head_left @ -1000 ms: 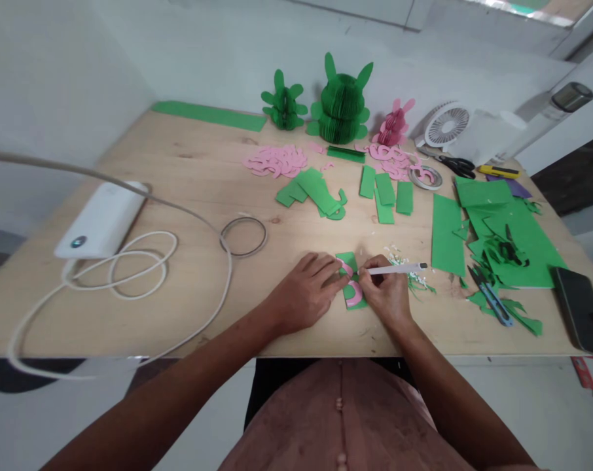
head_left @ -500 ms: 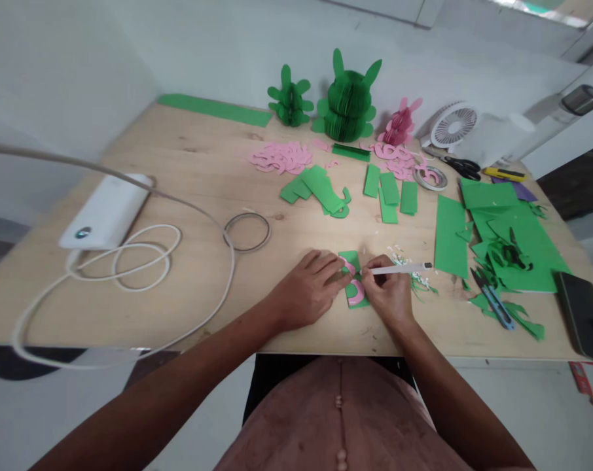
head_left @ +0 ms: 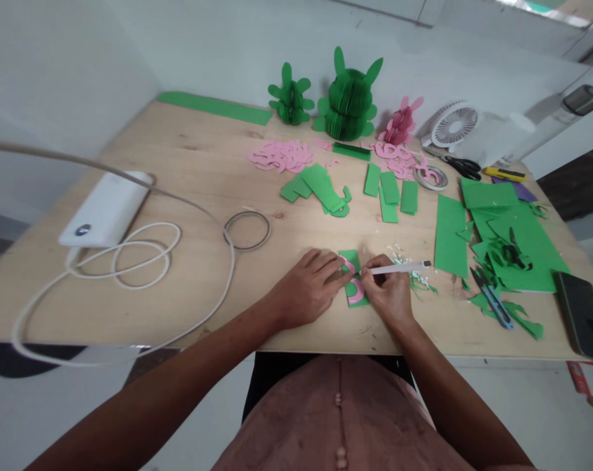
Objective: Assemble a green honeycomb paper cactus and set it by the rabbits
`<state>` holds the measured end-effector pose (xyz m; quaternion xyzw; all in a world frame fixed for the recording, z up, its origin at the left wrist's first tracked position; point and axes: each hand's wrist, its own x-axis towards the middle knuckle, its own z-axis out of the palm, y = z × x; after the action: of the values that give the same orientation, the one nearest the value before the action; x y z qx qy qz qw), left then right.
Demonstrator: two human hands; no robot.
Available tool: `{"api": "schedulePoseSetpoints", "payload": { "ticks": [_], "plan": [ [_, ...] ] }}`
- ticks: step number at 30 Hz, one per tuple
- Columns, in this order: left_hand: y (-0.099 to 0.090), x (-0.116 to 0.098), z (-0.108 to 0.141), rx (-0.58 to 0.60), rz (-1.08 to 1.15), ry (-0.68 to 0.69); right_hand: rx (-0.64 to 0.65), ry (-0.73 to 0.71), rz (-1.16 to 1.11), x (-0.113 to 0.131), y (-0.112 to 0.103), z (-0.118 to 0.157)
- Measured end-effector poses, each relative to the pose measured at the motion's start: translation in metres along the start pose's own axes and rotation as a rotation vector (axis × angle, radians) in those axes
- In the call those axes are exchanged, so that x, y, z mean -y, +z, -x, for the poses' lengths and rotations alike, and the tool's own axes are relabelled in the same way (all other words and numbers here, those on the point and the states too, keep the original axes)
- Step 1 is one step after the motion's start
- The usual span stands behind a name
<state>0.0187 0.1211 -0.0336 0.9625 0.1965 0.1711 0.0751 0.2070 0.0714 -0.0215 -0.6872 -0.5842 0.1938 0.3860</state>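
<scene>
My right hand (head_left: 389,291) is closed around a white pen (head_left: 399,268) with a dark end, its tip side down at a small green paper piece (head_left: 351,256). A curved pink paper cutout (head_left: 356,290) lies on the lower part of that green piece. Another pink cutout (head_left: 346,263) rests higher up, partly under my left fingertips. My left hand (head_left: 309,290) lies flat with fingers stretched out, pressing on the green piece and the upper pink cutout. Small white and green paper scraps (head_left: 417,278) are scattered just right of my right hand.
Thread snips (head_left: 493,299), green sheets (head_left: 537,245) and a phone (head_left: 584,314) lie at right. Green rectangles (head_left: 389,190) and pink cutouts (head_left: 281,156) sit farther back, before paper figures (head_left: 348,108) and a fan (head_left: 453,124). A white power bank (head_left: 107,209) with cable is left.
Almost nothing differs. Both hands stay at the green piece, with the pen nearly in the same place; the whole view has shifted very slightly.
</scene>
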Motion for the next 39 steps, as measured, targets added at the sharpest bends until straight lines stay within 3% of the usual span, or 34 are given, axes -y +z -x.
{"api": "schedulePoseSetpoints", "payload": {
  "ticks": [39],
  "plan": [
    [0.0017,0.0005,0.0011,-0.008,-0.011,0.001,0.052,-0.059,-0.041,0.0007,0.0000,0.0017]
  ]
}}
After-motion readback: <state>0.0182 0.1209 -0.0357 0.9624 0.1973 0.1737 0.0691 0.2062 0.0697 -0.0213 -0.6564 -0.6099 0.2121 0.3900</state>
